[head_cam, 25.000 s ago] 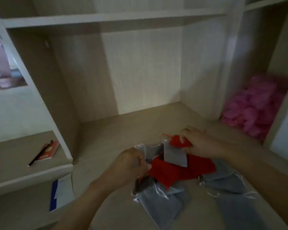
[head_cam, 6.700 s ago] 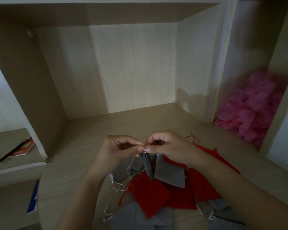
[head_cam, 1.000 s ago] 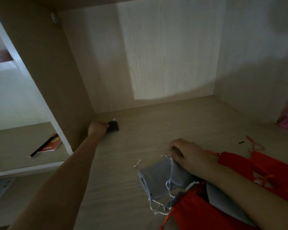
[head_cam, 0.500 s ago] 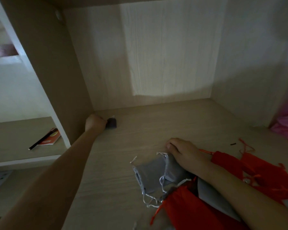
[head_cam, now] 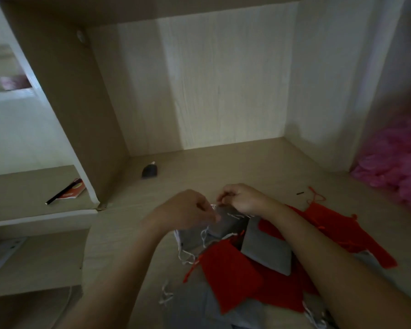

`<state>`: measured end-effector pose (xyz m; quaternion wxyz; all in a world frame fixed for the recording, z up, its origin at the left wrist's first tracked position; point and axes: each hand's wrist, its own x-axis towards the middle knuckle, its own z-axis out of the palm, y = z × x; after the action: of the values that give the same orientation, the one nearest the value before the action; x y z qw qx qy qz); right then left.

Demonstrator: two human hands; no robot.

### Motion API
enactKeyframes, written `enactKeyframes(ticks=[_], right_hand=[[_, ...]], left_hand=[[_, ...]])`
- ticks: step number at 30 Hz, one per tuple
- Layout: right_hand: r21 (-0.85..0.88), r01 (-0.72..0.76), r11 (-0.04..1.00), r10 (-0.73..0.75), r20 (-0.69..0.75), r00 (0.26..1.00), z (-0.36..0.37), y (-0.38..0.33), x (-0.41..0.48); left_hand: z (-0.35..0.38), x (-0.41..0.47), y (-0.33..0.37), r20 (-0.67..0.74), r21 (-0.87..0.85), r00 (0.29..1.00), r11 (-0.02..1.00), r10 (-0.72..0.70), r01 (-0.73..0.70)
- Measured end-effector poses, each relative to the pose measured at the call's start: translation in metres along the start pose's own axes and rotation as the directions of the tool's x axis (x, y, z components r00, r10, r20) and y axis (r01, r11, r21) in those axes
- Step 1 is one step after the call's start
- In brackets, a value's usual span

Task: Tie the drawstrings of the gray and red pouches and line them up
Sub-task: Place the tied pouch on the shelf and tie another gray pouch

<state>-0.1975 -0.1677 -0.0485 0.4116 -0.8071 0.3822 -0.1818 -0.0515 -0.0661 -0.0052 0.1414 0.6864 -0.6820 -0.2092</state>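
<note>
Now the left hand (head_cam: 188,210) and right hand (head_cam: 243,198) are close together in the middle of the frame, fingers (head_cam: 223,198) curled, pinching the white strings (head_cam: 213,205) of a gray pouch (head_cam: 226,223). It sits just under the fingers, on the pile (head_cam: 233,269).

Left hand (head_cam: 185,210), right hand (head_cam: 243,198) on gray pouch (head_cam: 227,224) drawstrings (head_cam: 234,216)

Dim overall, low contrast, grainy. Light seems to enter from left-front: pale patch on the back panel (head_cam: 223,91) and right wall, while the left side panel (head_cam: 81,115) and the strip of back panel beside it sit in shadow. Left hand (head_cam: 188,211) and right hand (head_cam: 243,198) look dark, fingers soft w/ slight blur; white drawstring (head_cam: 234,216) btw them catches a little light. Pink heap (head_cam: 399,167) at right edge is smeared, out of focus. Wide-angle lens bends straight edges near corners.
</note>
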Motion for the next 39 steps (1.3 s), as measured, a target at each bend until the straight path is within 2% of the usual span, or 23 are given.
enactKeyframes(ticks=[2, 5, 9, 14, 17, 19, 23, 25, 27, 29, 30, 31, 34, 37, 39], right_hand=[[0.004, -0.035, 0.999, 0.035, 0.104, 0.994, -0.009, -0.001, -0.006], [-0.113, -0.058, 0.992, 0.082, 0.22, 0.972, -0.021, 0.002, -0.017], [-0.335, -0.013, 0.942, 0.098, 0.24, 0.966, -0.027, 0.002, -0.028], [-0.493, 0.072, 0.867, 0.116, 0.341, 0.933, -0.029, -0.013, -0.036], [-0.548, 0.038, 0.836, 0.16, 0.31, 0.937, -0.03, -0.023, -0.04], [-0.536, 0.028, 0.843, 0.132, 0.257, 0.957, -0.033, -0.028, -0.042], [-0.37, 0.077, 0.926, -0.075, 0.022, 0.997, -0.045, -0.039, -0.045], [-0.306, 0.156, 0.939, -0.195, -0.102, 0.975, -0.051, -0.047, -0.046], [-0.231, 0.23, 0.945, -0.266, -0.139, 0.954, -0.054, -0.054, -0.048], [-0.164, 0.28, 0.946, -0.302, -0.126, 0.945, -0.054, -0.061, -0.051], [-0.147, 0.296, 0.944, -0.314, -0.12, 0.942, -0.052, -0.063, -0.052], [-0.135, 0.3, 0.945, -0.316, -0.122, 0.941, -0.049, -0.066, -0.054], [-0.017, 0.287, 0.958, -0.286, -0.161, 0.945, -0.037, -0.071, -0.055], [0.227, 0.276, 0.934, -0.247, -0.148, 0.958, -0.031, -0.073, -0.056], [0.299, 0.263, 0.917, -0.234, -0.129, 0.964, -0.03, -0.072, -0.055]], left_hand=[[0.015, -0.004, 0.004, 0.003, 0.01, 1.0, 1.0, -0.025, 0.025], [0.037, 0.001, 0.0, -0.03, 0.03, 0.998, 0.998, -0.056, 0.057], [0.047, 0.007, -0.008, -0.165, -0.016, 0.985, 0.998, -0.055, 0.053], [0.054, 0.006, -0.011, -0.219, -0.161, 0.974, 0.986, -0.067, 0.032], [0.056, 0.008, -0.015, -0.216, -0.215, 0.974, 0.976, -0.068, 0.021], [0.056, 0.008, -0.017, -0.216, -0.209, 0.975, 0.978, -0.057, 0.011], [0.055, 0.007, -0.019, -0.271, -0.154, 0.96, 0.988, -0.064, 0.022], [0.054, 0.007, -0.017, -0.362, -0.271, 0.926, 0.962, -0.105, 0.003], [0.05, 0.005, -0.011, -0.397, -0.521, 0.901, 0.851, -0.174, -0.065], [0.045, 0.002, -0.008, -0.33, -0.77, 0.923, 0.622, -0.196, -0.143], [0.043, 0.001, -0.009, -0.288, -0.853, 0.943, 0.493, -0.166, -0.174], [0.041, 0.0, -0.011, -0.269, -0.89, 0.956, 0.409, -0.118, -0.201], [0.042, -0.005, -0.013, -0.274, -0.906, 0.96, 0.319, 0.055, -0.277], [0.039, -0.007, -0.011, -0.258, -0.943, 0.964, 0.199, 0.069, -0.267], [0.037, -0.008, -0.013, -0.246, -0.956, 0.967, 0.149, 0.071, -0.254]])
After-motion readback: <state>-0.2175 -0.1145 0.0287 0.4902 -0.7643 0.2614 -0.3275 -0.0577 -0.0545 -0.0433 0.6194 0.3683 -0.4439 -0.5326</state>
